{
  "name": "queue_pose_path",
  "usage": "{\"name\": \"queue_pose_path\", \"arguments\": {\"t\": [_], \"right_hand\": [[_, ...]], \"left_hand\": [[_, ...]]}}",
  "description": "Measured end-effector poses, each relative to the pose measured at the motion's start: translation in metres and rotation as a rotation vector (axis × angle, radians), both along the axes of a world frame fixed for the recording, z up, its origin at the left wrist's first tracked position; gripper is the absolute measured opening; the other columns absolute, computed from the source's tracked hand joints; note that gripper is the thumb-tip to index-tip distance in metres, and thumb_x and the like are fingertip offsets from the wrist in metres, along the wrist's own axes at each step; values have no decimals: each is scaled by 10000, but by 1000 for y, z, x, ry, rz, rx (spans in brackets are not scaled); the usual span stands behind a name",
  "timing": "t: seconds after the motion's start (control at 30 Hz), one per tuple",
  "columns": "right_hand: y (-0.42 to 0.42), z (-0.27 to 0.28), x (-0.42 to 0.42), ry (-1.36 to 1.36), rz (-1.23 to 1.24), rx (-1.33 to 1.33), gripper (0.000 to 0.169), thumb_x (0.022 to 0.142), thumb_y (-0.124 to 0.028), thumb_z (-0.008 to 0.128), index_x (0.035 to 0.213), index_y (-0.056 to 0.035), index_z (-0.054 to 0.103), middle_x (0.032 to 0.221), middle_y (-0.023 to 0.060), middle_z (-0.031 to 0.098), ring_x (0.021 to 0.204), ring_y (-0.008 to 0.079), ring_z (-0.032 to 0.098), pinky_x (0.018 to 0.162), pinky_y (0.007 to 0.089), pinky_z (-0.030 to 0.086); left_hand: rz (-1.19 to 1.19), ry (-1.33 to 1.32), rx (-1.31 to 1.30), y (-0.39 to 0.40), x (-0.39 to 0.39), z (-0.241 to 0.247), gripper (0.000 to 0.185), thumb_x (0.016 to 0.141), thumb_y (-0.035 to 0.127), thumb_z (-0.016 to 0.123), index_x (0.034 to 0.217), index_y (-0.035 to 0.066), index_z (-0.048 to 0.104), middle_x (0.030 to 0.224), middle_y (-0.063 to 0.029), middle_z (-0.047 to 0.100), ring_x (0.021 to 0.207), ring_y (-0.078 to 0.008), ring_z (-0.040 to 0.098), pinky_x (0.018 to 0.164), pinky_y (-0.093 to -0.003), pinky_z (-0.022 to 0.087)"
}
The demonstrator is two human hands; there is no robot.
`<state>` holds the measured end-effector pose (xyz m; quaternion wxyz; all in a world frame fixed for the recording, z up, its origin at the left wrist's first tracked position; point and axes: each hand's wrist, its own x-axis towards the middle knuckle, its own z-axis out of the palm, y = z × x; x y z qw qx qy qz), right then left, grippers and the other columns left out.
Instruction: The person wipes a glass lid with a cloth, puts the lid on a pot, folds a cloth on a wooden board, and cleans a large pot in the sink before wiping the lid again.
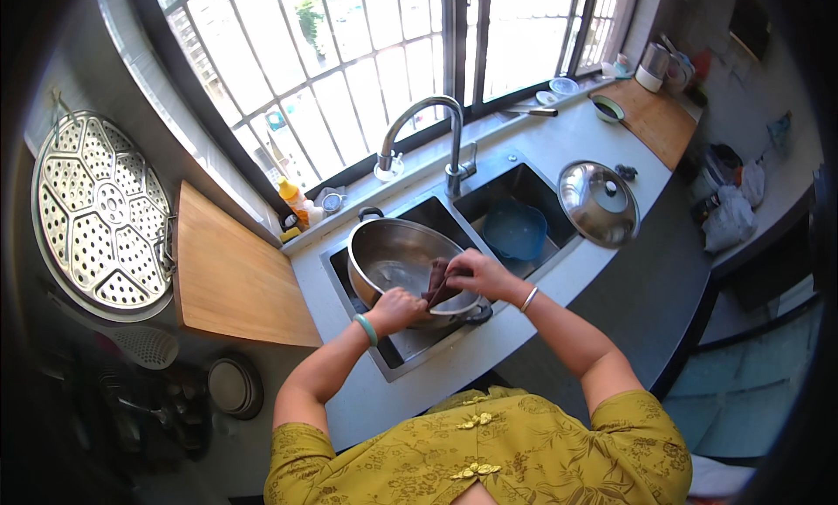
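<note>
A large steel pot [393, 243] with black side handles rests tilted over the left basin of the double sink [406, 369]. Above the pot's near rim, my right hand [483, 274] pinches a dark maroon cloth [437, 279]. My left hand [398, 310] is at the same rim and holds the cloth's lower end. The cloth is folded between my two hands and partly covers the pot's inside. Behind the pot a tall chrome faucet [456, 138] arches over the left basin.
A blue plastic basin [516, 230] sits in the right sink bowl. Right of it lies a domed steel lid [598, 204] with a knob. Farther along are a small bowl [607, 109] and a wooden board [658, 122]. Another wooden board [229, 276] and a steamer rack [101, 210] stand left.
</note>
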<state>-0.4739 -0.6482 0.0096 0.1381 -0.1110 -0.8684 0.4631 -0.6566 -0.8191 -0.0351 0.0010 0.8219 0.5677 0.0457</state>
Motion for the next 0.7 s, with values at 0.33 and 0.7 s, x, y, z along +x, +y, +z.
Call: {"name": "queue_pose_path", "arguments": {"t": [0.33,0.7], "right_hand": [[46,74,84,810,-654,-825,255,927,-304,577,1001,-59,586,912,-6,584,829,61,534,758,218,457],[26,86,22,604,-343,176,211,852,-215,598,991,-56,594,1103,174,548,1058,366,521,940,381,401]], "left_hand": [[559,-421,268,43,-7,112,353,883,364,592,730,48,629,593,-122,583,528,-250,568,500,-333,432],[833,-1162,314,-19,74,157,418,964,308,514,676,6,485,595,17,376,594,-69,328,499,-265,309]]}}
